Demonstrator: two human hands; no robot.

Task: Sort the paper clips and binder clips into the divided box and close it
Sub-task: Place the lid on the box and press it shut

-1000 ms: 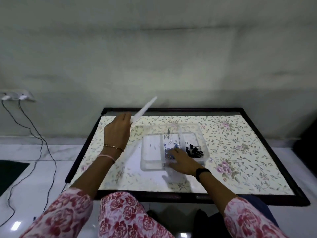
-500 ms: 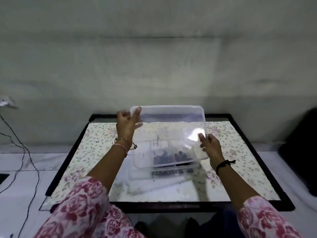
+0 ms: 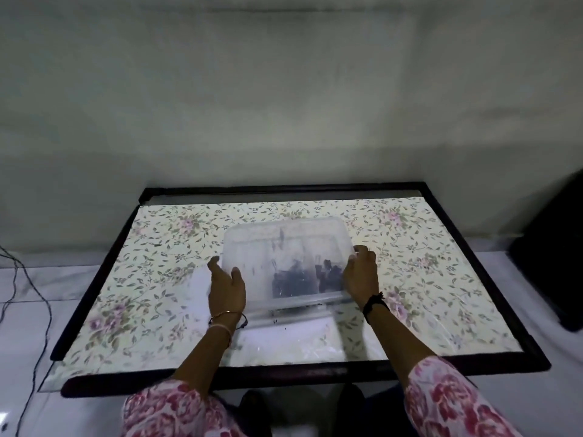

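The clear divided box [image 3: 303, 313] stands in the middle of the table, with its translucent lid [image 3: 262, 247] lying over its top. Dark clips [image 3: 295, 279] show through the lid in the middle compartment, and black binder clips [image 3: 331, 272] in the right one. My left hand [image 3: 227, 287] grips the lid's left edge, thumb on top. My right hand [image 3: 361, 274] holds the lid's right edge. The near rim of the box shows below the lid; I cannot tell whether the lid is snapped down.
The low table [image 3: 473, 310] has a floral cover under glass and a dark frame, and stands against a pale wall. Black cables [image 3: 19, 279] hang at the left over the white floor. A dark object [image 3: 555, 253] stands at the right.
One second ago my left hand held the lid up alone while my right hand was in the box. Both hands then took the lid and lowered it onto the box.
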